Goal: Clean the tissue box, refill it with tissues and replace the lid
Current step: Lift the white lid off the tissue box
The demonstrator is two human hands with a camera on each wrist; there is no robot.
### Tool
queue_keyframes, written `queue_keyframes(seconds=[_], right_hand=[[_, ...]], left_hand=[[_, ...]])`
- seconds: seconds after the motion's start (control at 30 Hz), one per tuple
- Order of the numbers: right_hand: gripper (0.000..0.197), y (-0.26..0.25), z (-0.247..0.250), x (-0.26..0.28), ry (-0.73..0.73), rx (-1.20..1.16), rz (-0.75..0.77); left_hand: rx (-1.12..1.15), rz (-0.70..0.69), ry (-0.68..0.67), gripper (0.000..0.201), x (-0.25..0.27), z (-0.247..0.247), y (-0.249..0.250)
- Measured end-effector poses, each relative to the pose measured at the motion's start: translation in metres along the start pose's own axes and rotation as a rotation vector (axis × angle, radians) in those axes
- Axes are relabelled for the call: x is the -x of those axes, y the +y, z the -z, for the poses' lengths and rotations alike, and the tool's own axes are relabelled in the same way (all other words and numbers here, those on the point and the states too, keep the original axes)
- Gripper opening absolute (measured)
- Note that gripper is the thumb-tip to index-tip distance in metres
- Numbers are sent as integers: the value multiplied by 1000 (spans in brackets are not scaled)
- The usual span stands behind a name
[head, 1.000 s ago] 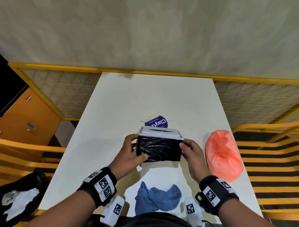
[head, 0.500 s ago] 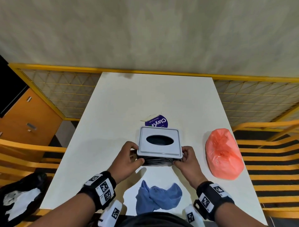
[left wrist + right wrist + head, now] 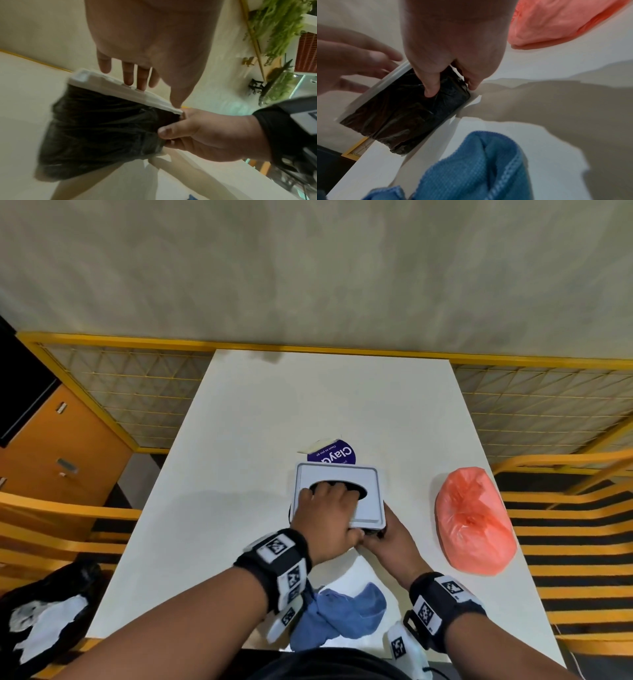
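Though black-wrapped below, tissue box (image 3: 371,501) white-lidded, oval-slotted

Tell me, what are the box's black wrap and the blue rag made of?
The black wrap looks like thin shiny plastic film: it crinkles and glints. The white lid above it seems hard, smooth plastic. The blue rag looks like woven microfibre cloth, with a stitched hem.
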State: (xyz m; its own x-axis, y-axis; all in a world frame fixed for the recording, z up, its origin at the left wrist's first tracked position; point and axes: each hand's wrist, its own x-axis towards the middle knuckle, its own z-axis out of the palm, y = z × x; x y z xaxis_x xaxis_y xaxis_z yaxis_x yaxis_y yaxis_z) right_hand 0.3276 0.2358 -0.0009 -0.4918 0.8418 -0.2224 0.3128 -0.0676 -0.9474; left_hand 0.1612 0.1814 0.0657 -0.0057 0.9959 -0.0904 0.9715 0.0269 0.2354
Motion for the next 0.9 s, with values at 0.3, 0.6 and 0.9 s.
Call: queue_keyframes(seconds=[0.3,0.6,0.9], right_hand=[[71,8,-7,1,13,62,-36],[45,15,-1,-5,39,166,-57],[71,12,4,-1,-3,106,-22]], left_hand=[[-186,64,-86,57,-5,-19,19],[79,52,-37,58,-9,8,11],[178,154,108,71,27,41,-107]])
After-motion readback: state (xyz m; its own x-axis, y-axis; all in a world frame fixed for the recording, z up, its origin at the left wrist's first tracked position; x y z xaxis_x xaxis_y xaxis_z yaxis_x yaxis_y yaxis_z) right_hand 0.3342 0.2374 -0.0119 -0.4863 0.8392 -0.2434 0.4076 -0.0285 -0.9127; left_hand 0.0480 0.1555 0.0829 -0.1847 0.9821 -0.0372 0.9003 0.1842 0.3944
